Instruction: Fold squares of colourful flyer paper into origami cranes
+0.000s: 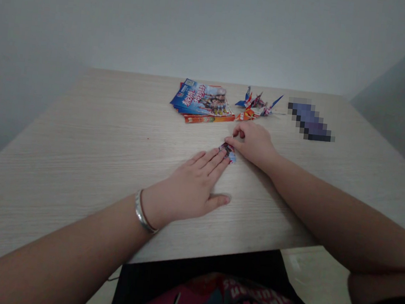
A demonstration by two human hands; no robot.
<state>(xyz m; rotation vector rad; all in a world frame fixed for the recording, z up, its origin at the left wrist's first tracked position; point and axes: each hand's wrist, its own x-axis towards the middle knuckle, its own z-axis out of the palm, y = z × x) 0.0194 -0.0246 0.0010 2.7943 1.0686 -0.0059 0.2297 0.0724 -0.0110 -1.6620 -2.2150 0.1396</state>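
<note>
My left hand [188, 186] lies flat on the wooden table [81, 150], fingers stretched out, fingertips pressing on a small folded piece of printed paper [228, 151]. A silver bangle sits on that wrist. My right hand [255, 143] rests just right of the paper with its fingers curled, its fingertips touching the paper's far edge. Most of the paper is hidden under the two hands.
A fanned stack of colourful printed sheets [200, 101] lies farther back on the table. Beside it sit folded paper cranes [257, 104]. A dark blurred oblong object [311, 119] lies at the back right. The table's near edge runs just before my lap.
</note>
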